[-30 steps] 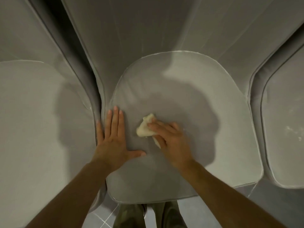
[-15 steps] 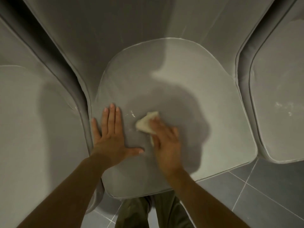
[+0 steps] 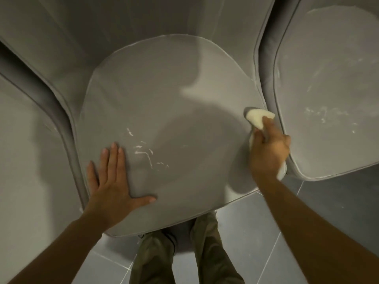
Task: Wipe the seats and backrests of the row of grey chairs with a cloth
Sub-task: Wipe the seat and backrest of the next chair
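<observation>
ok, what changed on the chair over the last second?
The right hand swept the cloth rightward across the middle seat, from beside the left hand to the seat's right edge. White streaks now show near where the cloth was. Unchanged: the right hand keeps hold of the cloth, and the left hand stays flat on the seat's front left.

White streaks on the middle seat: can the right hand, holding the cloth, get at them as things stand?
Probably yes. The right hand grips the cloth at the right edge of the seat, and bare seat lies between it and the streaks. The left hand rests flat beside them, not over them.
</observation>
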### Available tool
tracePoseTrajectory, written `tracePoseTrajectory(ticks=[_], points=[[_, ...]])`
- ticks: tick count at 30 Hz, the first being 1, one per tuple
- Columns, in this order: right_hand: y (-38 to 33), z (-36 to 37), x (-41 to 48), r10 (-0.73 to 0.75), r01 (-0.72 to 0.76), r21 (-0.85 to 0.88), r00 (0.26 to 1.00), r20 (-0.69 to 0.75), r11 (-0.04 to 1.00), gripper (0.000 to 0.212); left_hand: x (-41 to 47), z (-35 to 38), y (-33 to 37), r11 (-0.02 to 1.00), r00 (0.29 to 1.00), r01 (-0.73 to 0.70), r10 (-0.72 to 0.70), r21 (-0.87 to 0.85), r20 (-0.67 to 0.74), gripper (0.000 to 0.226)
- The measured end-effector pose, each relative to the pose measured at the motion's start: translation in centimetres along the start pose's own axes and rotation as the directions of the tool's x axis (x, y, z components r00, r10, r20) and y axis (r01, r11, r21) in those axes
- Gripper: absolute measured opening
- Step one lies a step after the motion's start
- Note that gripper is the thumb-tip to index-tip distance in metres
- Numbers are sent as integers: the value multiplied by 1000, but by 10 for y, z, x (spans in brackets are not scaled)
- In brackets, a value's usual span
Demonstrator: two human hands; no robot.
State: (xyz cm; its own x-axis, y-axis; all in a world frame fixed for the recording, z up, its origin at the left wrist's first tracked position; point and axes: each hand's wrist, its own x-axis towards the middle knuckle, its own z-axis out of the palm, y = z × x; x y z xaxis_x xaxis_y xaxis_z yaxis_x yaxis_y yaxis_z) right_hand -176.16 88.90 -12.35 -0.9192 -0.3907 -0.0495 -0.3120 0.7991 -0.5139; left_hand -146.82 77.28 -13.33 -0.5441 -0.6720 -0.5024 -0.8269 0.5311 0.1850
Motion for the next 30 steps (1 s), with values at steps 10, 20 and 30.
tracePoseTrajectory(ticks=[10,20,30], points=[[-66,40,-72,-463,357,366,847,262,860,33,2,-1,10,997,998,61,-60,-45,12,140],[-61,56,-82,-383,342,217,905,184,914,44,-19,3,-9,987,994,107,-106,-122,11,140],[-120,66,-88,-482,410,351,864,147,842,36,-25,-10,-47,989,991,96,-84,-111,106,137]])
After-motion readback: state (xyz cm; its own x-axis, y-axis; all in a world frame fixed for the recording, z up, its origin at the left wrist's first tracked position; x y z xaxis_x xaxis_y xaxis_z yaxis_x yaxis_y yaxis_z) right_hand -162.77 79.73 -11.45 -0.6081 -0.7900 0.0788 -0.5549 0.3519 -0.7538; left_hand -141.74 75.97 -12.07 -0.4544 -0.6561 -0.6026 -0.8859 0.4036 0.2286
